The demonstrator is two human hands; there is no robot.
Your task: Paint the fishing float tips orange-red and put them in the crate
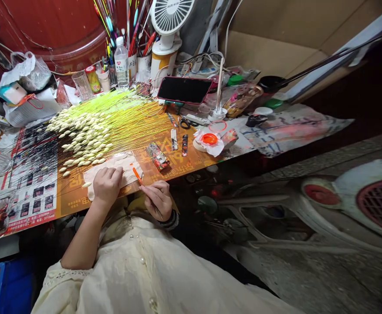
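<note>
My left hand (107, 185) rests with curled fingers on a pale cloth (130, 162) at the table's near edge. What its fingers hold, if anything, is hidden. A cream fishing float (86, 184) lies on the cloth just left of that hand. Between thumb and fingers, my right hand (158, 199) pinches a thin stick with an orange end (137, 175), which points up and left over the cloth's right side. Beyond the cloth are many cream float bodies (86, 135) with bright yellow tips (135, 113) and dark stems.
A paint-stained block (158, 156) sits right of the cloth. Farther right is an orange paint lid (209, 138) on tissue, near black scissors (188, 123). A phone (184, 90), a water bottle (121, 63) and a white fan (172, 17) stand behind. A scooter (350, 196) is at right.
</note>
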